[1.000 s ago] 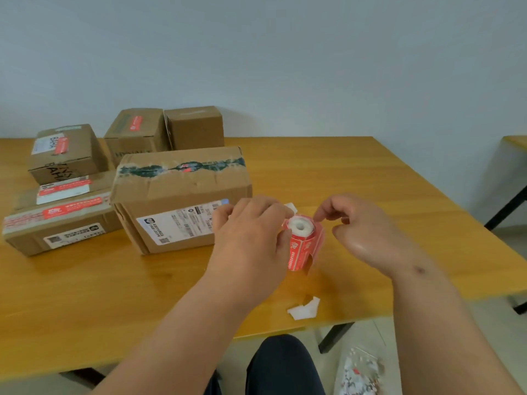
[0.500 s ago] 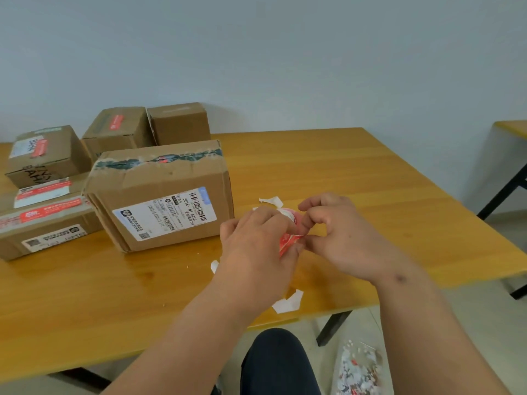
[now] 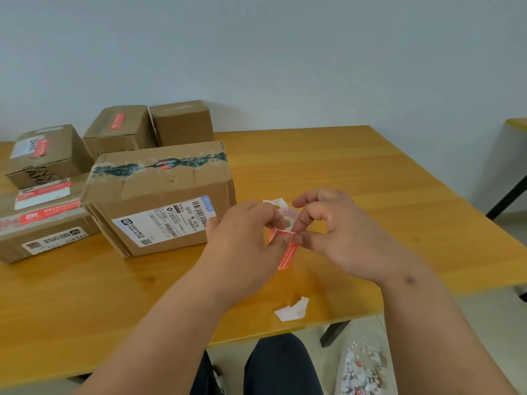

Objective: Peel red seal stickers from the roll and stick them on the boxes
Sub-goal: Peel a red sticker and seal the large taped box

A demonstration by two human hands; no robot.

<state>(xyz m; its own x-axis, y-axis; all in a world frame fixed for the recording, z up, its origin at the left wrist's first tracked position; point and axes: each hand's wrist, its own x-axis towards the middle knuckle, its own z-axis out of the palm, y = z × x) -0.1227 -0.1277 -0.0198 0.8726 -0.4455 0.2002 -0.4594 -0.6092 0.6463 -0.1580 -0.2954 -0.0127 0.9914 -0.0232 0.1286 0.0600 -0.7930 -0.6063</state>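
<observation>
My left hand (image 3: 245,243) holds a small roll of red seal stickers (image 3: 288,220) with a white core, above the wooden table (image 3: 342,172). My right hand (image 3: 333,232) pinches a red sticker (image 3: 287,256) at its top edge; the strip hangs down from the roll between both thumbs. A large cardboard box (image 3: 159,195) with a white shipping label and torn green tape stands just left of my hands. Behind and to its left sit several smaller boxes (image 3: 45,155), most with red stickers on top.
A torn white backing scrap (image 3: 292,309) lies near the table's front edge, another scrap (image 3: 275,202) behind the roll. A plain small box (image 3: 182,124) stands at the back by the wall. A patterned bag (image 3: 362,369) lies on the floor. Another table's corner (image 3: 516,124) shows far right.
The roll was turned from upright to sideways. My right hand closed in and now pinches a sticker, which hangs partly peeled below the roll. The view has shifted slightly.
</observation>
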